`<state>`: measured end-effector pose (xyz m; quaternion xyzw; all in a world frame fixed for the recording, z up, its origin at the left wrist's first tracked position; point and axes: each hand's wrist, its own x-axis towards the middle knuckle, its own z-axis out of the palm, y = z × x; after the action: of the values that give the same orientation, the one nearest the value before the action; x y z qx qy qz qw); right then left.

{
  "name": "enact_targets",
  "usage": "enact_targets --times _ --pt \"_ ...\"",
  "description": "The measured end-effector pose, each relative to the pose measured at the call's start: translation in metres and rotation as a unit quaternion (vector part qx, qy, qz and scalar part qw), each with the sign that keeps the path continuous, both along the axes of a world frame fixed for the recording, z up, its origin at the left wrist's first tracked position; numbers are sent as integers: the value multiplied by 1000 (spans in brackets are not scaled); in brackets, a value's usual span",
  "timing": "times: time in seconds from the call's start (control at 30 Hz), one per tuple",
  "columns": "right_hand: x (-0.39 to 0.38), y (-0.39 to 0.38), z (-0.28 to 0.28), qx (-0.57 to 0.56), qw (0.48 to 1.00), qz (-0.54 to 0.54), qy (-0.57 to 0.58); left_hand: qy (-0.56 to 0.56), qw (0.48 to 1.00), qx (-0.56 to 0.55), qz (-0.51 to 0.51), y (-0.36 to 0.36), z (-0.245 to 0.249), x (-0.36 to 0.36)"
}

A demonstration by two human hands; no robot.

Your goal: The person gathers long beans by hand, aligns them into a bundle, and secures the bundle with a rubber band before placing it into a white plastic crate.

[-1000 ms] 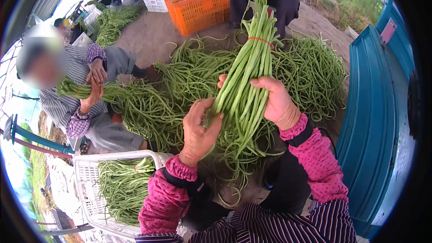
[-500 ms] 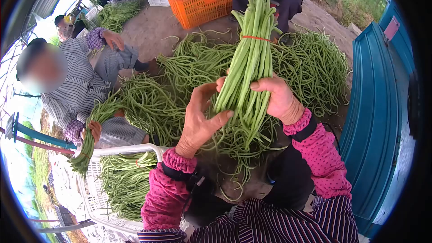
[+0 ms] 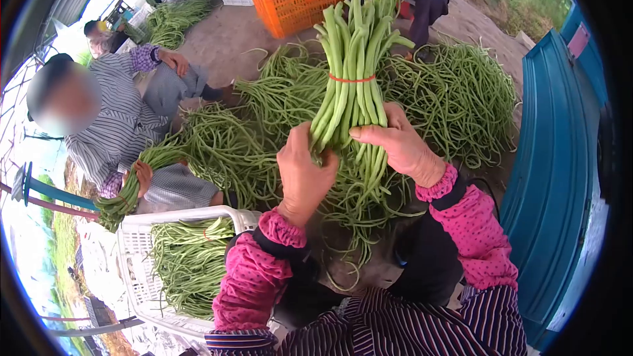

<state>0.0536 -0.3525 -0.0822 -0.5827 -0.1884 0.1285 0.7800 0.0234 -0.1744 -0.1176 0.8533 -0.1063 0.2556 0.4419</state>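
So both hands, left point(image 3: 305, 175) and right point(image 3: 403, 146), are wrapped round 1 bean bundle point(image 3: 351, 102) mid-frame, below its red band point(image 3: 352, 80), probably keeping the loose stalks together. White crate point(image 3: 140, 250) sits lower left.

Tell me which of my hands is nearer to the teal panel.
Your right. The right hand is on the side of the bean bundle toward the teal panel; the left hand is at the far side.

Left hand point(image 3: 306, 171) curled — fingers bent, right hand point(image 3: 399, 142) pinching — thumb point(image 3: 369, 134) pointing inward, both forearms point(image 3: 471, 231) angled upward
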Motion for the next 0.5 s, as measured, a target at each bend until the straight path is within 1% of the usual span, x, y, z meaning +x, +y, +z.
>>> enact_targets --times 0.1,0.17,0.27,0.3,0.37,0.4,0.43,0.5 --pt "-3 5 4 -17 1000 -8 -12 25 999 8 22 0 -9 6" --pt "-1 5 0 7 1000 -19 10 56 998 2 25 0 -22 10" --pt "1 5 -2 39 998 -45 27 74 991 89 67 3 -14 12" --pt "2 3 -2 40 998 -50 25 61 983 151 82 6 -12 13" --pt "3 -4 -4 36 997 -61 36 -13 970 211 121 13 -7 16" --pt "2 -5 -4 52 996 -67 39 -51 959 240 141 17 -5 17" --pt "1 -6 -3 68 994 -72 42 -18 960 227 162 21 -5 18" --pt "-1 -7 3 92 991 -83 49 -1 992 98 75 34 -10 24"
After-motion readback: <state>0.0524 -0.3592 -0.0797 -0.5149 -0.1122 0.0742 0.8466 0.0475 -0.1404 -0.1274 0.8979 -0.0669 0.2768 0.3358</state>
